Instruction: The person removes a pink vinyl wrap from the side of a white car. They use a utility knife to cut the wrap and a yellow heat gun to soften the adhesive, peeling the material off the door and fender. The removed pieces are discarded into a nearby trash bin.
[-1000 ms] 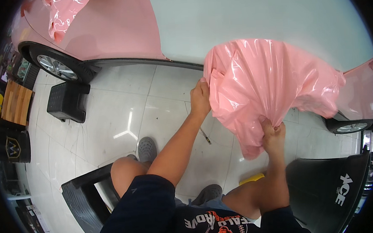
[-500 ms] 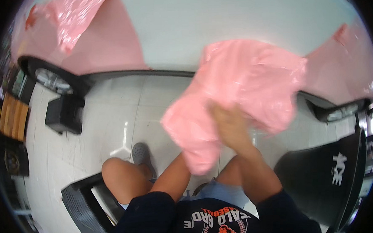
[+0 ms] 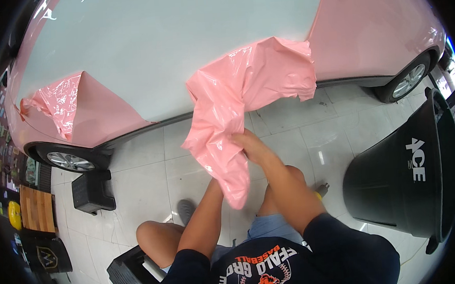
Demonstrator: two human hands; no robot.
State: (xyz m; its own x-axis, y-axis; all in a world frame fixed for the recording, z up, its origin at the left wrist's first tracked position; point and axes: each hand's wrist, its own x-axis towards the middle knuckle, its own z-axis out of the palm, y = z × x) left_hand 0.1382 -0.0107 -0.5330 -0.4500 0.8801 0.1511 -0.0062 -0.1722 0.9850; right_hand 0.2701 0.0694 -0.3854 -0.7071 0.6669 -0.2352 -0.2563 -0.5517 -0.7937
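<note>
A crumpled sheet of glossy pink vinyl film [image 3: 220,106] hangs in front of the pale side of a car [image 3: 181,41]. My right hand [image 3: 251,146] is closed on the film's right edge, with the fingertips partly folded into it. From below, my left forearm [image 3: 203,215] reaches up behind the sheet's lower tip, and the film hides my left hand. The sheet's far end spreads up and right across the lower door. Whether it touches the door there, I cannot tell. Another loose flap of pink film [image 3: 63,107] is peeled back near the left wheel.
A large dark bin [image 3: 389,185] stands at the right. Black step stools sit by the left wheel [image 3: 92,193] and beside my left leg [image 3: 129,273]. Wooden slats [image 3: 38,208] are at far left. Glossy pale tiles [image 3: 141,167] make up the floor.
The film looks more gathered and its wide part lies further left in view. My right hand has gone from a blurred sweep over the film to gripping its edge. The whole view has shifted.
</note>
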